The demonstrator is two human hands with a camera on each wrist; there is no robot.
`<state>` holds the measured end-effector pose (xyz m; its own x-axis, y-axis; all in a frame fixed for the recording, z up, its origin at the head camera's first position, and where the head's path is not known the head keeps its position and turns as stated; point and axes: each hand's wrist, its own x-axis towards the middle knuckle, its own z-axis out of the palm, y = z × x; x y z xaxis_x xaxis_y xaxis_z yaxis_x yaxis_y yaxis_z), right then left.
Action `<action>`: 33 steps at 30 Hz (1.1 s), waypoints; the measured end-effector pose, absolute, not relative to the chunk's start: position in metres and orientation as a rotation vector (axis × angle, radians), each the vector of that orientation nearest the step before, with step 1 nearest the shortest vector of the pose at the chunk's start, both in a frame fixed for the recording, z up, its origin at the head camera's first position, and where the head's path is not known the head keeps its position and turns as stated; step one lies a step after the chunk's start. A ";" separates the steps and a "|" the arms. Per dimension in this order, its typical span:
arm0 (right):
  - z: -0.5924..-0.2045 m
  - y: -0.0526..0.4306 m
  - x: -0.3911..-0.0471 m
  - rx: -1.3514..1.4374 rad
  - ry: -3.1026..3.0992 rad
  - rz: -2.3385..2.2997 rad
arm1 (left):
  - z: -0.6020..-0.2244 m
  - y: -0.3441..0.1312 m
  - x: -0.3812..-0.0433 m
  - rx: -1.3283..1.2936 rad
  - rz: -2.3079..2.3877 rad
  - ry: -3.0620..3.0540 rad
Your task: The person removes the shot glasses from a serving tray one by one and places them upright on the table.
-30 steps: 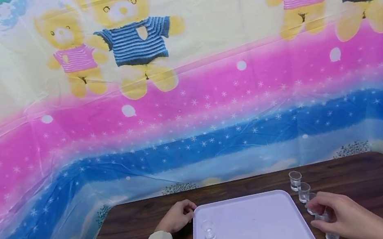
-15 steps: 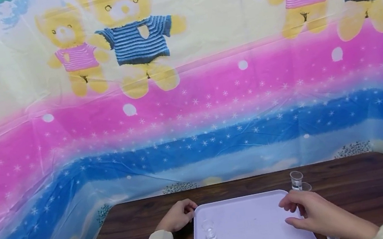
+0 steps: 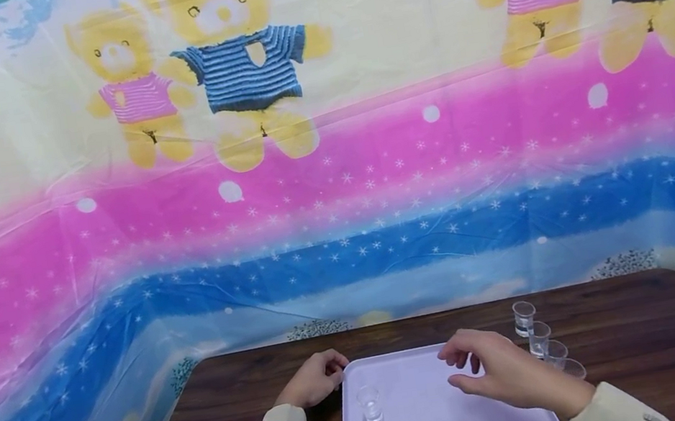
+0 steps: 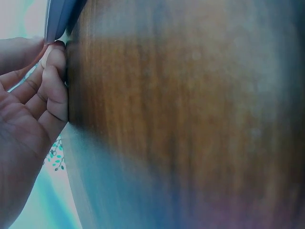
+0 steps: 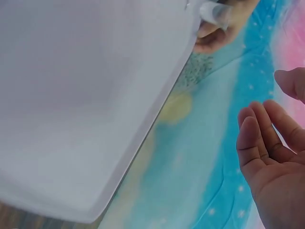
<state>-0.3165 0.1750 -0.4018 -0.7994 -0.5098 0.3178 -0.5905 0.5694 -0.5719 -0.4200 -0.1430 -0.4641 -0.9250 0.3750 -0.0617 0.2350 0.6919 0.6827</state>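
Observation:
A small clear shot glass (image 3: pixel 370 406) stands upright on the left part of a pale lilac tray (image 3: pixel 395 376). My left hand (image 3: pixel 315 379) is at the tray's far left corner. In the left wrist view, the thumb and forefinger of my left hand (image 4: pixel 28 102) grip the tray's edge (image 4: pixel 59 21), while the other fingers curl against the table. Over the tray's right half is my right hand (image 3: pixel 499 372), fingers loosely bent and thumb apart. The right wrist view shows nothing within my right hand (image 5: pixel 276 152).
Several more clear shot glasses (image 3: pixel 525 318) stand in a row on the dark wooden table (image 3: pixel 657 330), right of the tray. My right forearm partly covers the row's near end. A cloth (image 3: pixel 384 261) printed with bears hangs behind the table.
My right hand has moved left from the row of glasses to over the tray, uncovering several glasses. My left hand and the glass on the tray stay put.

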 end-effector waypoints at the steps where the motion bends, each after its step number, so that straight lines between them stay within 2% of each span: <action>1: -0.401 0.171 -0.317 0.939 -2.684 1.052 | -0.464 -0.143 -0.420 0.491 1.052 2.705; 33: -0.423 0.092 -0.345 1.005 -2.719 1.259 | -0.468 -0.145 -0.420 0.557 1.065 2.728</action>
